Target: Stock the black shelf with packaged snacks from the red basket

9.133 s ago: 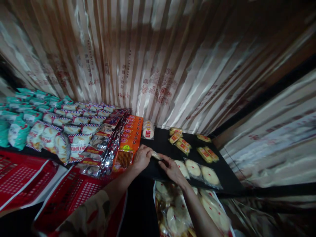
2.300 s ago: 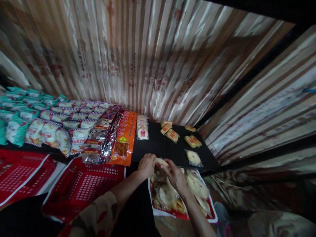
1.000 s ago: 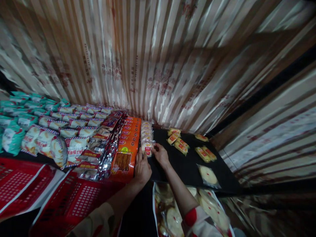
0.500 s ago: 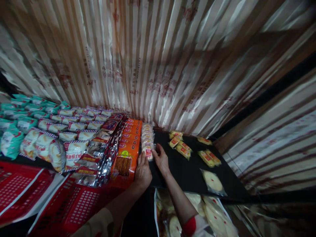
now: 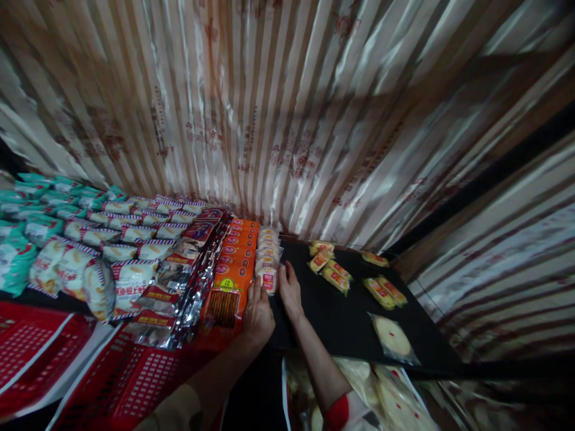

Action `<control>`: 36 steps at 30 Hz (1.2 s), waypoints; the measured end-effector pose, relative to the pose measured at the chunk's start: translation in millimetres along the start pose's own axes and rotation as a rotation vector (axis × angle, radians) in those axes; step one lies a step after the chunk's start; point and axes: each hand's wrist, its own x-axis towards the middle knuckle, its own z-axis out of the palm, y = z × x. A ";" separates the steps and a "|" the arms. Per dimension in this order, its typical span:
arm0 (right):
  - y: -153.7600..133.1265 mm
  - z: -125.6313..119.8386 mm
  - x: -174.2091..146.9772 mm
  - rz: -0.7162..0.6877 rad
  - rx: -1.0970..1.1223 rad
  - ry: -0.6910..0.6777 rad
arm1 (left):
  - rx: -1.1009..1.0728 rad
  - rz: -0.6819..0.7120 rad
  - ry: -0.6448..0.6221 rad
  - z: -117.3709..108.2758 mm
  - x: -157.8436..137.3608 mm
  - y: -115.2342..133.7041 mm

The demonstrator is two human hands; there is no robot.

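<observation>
A row of small white packets [image 5: 268, 250] in clear wrapping runs toward the back of the black shelf, the front one showing a red label. My left hand [image 5: 259, 316] lies at the front left of this row, fingers stretched forward, fingertips against the front packet. On the other side, my right hand [image 5: 291, 293] is upright with its fingers extended along the row's right edge. Neither hand is wrapped round a packet. Orange snack bags [image 5: 231, 269] with a window showing brown sticks line up just left of my left hand.
Dark red and silver packs [image 5: 191, 263], white striped bags [image 5: 135, 278] and green bags [image 5: 18, 260] fill the left. Small yellow packets [image 5: 336, 275] and a round flat bread [image 5: 393, 336] lie on the black shelf [image 5: 323, 326]. Red baskets [image 5: 135, 374] stand in front; a striped curtain [image 5: 269, 120] hangs behind.
My right hand has straightened and shifted slightly left and up beside the white packets. My left hand stays by the front packet. The view has shifted slightly.
</observation>
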 end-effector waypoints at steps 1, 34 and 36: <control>-0.2 1.4 5.5 0.016 0.045 0.000 | 0.001 0.011 0.006 0.2 0.2 -0.8; 76.7 -157.0 -101.5 -0.134 -0.938 -0.058 | -0.013 0.207 -0.167 -7.1 -65.1 31.0; 61.0 -144.4 -114.0 -0.250 -0.949 -0.146 | -0.029 0.207 -0.170 -11.7 -68.8 30.0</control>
